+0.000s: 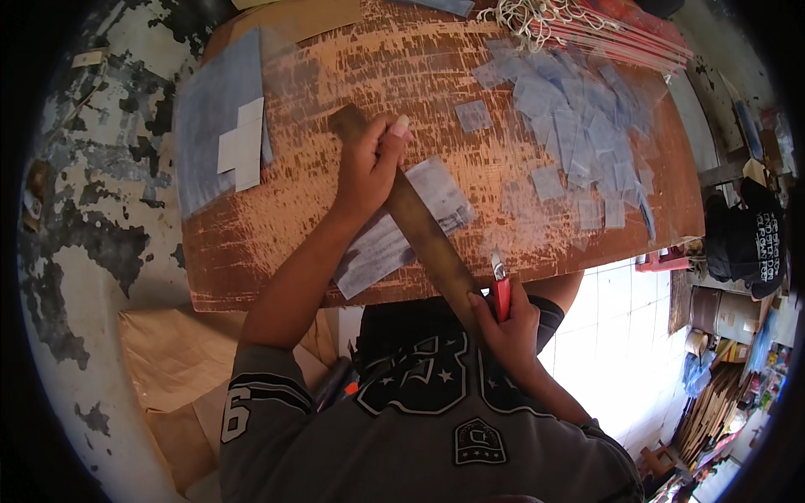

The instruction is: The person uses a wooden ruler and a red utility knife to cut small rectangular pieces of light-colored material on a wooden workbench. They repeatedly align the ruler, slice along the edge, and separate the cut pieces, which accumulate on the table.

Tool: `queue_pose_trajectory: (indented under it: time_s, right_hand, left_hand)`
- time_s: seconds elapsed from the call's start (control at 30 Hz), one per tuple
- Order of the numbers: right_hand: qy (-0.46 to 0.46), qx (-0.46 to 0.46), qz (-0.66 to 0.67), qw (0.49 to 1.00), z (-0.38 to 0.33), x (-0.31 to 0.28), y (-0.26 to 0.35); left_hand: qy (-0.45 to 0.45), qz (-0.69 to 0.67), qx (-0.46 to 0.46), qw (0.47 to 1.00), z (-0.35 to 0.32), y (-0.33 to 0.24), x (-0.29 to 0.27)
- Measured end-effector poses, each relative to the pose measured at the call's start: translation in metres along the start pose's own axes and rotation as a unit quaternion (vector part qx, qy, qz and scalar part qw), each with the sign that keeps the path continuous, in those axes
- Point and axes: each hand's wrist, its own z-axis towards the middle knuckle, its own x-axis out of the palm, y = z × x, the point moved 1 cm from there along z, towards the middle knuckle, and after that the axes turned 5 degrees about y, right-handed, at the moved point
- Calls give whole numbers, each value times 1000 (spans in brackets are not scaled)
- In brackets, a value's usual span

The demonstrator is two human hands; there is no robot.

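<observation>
My left hand [371,161] is closed around the upper part of a long brownish straightedge [429,236], its thumb pointing up. The straightedge slants across the table toward my body. Partly beneath it lies a greyish see-through plastic sheet [369,258], set at an angle near the table's front edge. In my right hand [513,329] is a red utility knife [501,293], its blade out and pointing away from me. The thumb of that hand is against the near end of the straightedge.
The scratched wooden table [310,75] holds a heap of cut plastic squares [579,117] at right. Large plastic sheets [220,84] with white paper pieces [243,151] lie at left. Red-and-white sticks [616,38] with white cords sit far right. Brown paper [168,352] lies below left.
</observation>
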Motion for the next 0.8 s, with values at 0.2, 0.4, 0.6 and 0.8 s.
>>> queue_pose_trajectory:
  time_s: [0.2, 0.4, 0.6, 0.8]
  right_hand:
    - [5, 6, 11, 1000, 1, -1, 6]
    - [11, 14, 12, 1000, -1, -1, 9]
    - [8, 16, 21, 1000, 1, 0, 8]
    - [15, 29, 23, 999, 3, -1, 8]
  left_hand:
    - [5, -20, -18, 1000, 1, 6, 1]
    - [17, -55, -54, 997, 2, 2, -1]
    - [4, -48, -42, 998, 2, 7, 0]
    - [4, -40, -41, 998, 4, 4, 0]
